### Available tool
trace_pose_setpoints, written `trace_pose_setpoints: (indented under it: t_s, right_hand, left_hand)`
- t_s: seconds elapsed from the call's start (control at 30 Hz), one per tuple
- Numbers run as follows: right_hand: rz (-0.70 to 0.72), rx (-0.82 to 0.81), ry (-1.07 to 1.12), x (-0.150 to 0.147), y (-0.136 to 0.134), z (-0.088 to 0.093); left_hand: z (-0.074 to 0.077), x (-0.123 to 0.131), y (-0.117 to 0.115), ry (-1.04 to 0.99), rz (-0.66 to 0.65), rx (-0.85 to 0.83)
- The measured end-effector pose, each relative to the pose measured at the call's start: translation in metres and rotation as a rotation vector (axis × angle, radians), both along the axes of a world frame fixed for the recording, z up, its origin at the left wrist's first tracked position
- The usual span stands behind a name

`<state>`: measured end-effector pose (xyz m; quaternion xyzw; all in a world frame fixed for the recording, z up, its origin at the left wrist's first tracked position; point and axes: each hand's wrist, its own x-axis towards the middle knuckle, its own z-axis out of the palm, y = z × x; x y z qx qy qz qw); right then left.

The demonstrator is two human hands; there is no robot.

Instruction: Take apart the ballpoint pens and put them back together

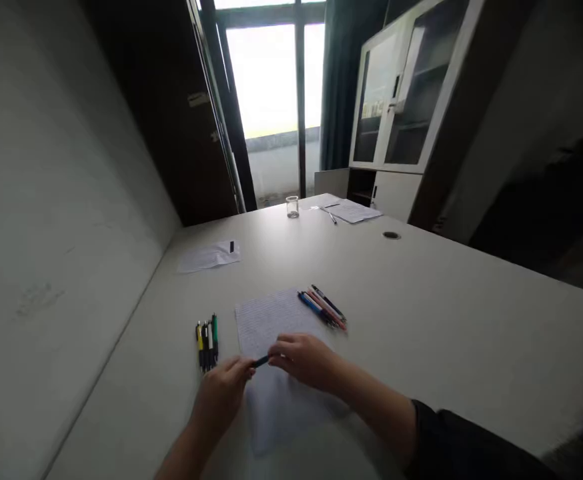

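Observation:
A dark pen (261,361) is stretched between my two hands above a lined sheet of paper (266,323). My left hand (227,381) pinches its left end, and my right hand (299,360) grips the other end, so only the middle of the pen shows. Left of the paper lies a row of pens (206,343) with yellow, black, white and green barrels, close to my left hand. A second bunch of pens (322,307), blue, pink and dark, rests partly on the paper's upper right corner, beyond my right hand.
A small glass beaker (292,208) stands at the table's far end, with papers (352,211) and a pen (332,218) beside it. A plastic sleeve (210,257) lies far left along the wall. A round cable hole (391,235) sits in the white table (446,320).

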<state>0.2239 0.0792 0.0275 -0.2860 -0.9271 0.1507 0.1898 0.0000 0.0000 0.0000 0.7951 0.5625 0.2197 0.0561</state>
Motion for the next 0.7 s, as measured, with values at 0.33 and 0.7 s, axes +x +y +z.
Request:
trace_pose_setpoints:
  t_s: [0.33, 0.7]
  right_hand:
    - [-0.01, -0.052, 0.039, -0.0027, 0.005, -0.0102]
    - [0.012, -0.032, 0.044, 0.0003, 0.0048, -0.0103]
  left_hand:
    - [0.0008, 0.0037, 0.0012, -0.02, -0.006, 0.008]
    - [0.0012, 0.0051, 0.0012, -0.022, -0.011, 0.036]
